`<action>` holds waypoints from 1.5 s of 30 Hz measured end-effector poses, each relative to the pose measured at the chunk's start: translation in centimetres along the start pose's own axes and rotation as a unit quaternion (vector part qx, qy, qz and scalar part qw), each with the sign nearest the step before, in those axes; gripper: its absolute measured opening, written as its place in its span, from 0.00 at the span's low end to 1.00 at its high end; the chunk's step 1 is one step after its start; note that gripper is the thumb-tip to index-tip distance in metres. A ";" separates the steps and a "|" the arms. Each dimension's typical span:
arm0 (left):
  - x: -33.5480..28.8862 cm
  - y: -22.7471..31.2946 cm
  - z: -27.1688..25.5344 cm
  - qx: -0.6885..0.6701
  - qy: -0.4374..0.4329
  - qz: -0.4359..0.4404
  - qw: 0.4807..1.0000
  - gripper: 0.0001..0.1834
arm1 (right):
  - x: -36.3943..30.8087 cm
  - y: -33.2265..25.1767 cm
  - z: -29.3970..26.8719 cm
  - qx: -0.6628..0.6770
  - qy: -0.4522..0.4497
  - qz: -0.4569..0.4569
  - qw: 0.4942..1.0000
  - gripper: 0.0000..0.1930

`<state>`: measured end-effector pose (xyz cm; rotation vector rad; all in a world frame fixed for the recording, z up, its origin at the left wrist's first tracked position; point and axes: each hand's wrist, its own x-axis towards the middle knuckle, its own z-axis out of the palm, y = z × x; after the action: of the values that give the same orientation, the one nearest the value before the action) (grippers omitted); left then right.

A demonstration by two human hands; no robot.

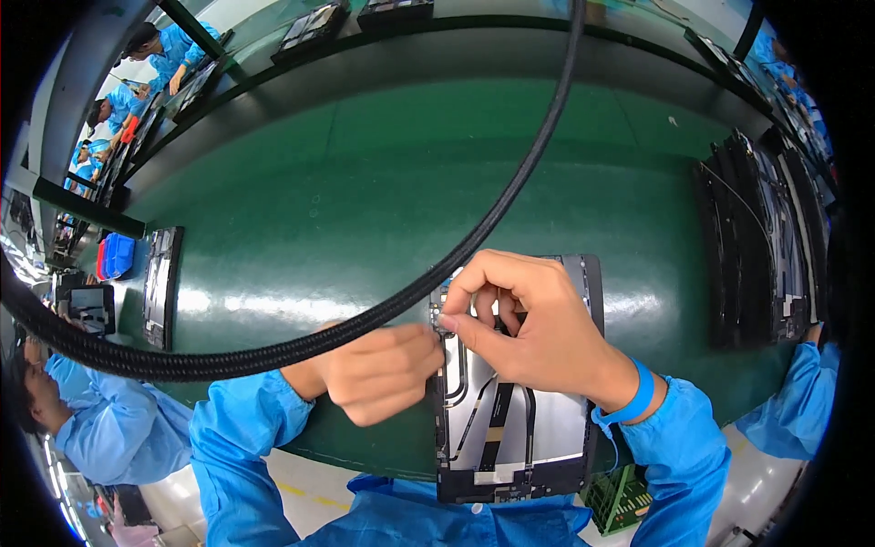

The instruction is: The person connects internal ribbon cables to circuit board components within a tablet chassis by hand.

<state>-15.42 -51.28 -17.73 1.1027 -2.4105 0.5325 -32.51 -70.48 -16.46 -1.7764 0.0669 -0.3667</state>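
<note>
An opened tablet with black edges, silvery inner plates and dark flex cables lies on the green bench in front of me. My right hand is over its upper part, thumb and forefinger pinched together at the upper left edge. What sits between those fingertips is too small to make out. Beside the tablet's left edge is my left hand, its fingers curled closed and their tips turned toward the same spot. Anything inside it is hidden. A blue band circles my right wrist.
A thick black braided cable sweeps across the view. Several similar device panels stand stacked at the right; another panel lies at the left, near a blue bin. A green crate sits below the bench edge. Co-workers are on both sides.
</note>
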 end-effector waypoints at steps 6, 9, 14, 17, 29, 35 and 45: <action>-0.2 -0.7 -0.1 0.012 -0.008 -0.005 1.000 0.04 | 0.1 0.5 0.3 -0.025 0.017 0.007 1.000 0.06; -0.8 0.2 0.4 -0.039 0.031 -0.097 0.994 0.03 | 0.0 0.9 0.5 -0.039 0.025 -0.004 0.999 0.07; -0.9 1.0 0.9 -0.071 0.077 -0.155 0.982 0.09 | 0.0 0.6 0.3 -0.061 0.022 -0.009 0.998 0.08; -0.7 1.0 0.8 -0.063 0.054 -0.164 0.983 0.09 | 0.0 0.6 0.4 -0.068 0.024 -0.001 0.997 0.08; -1.2 0.4 0.7 -0.054 0.043 -0.113 0.991 0.06 | -0.2 0.7 0.5 -0.061 0.035 0.007 0.997 0.07; -0.8 0.3 0.9 -0.091 0.050 -0.138 0.985 0.08 | -0.2 0.7 0.3 -0.061 0.023 0.011 0.998 0.07; 0.4 0.3 0.0 -0.085 -0.022 -0.155 0.984 0.16 | -0.3 0.5 0.4 -0.016 0.049 0.026 0.998 0.12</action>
<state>-15.92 -51.30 -17.54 1.3893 -2.2121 0.1970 -32.59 -70.20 -17.09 -1.7850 0.1887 -0.4162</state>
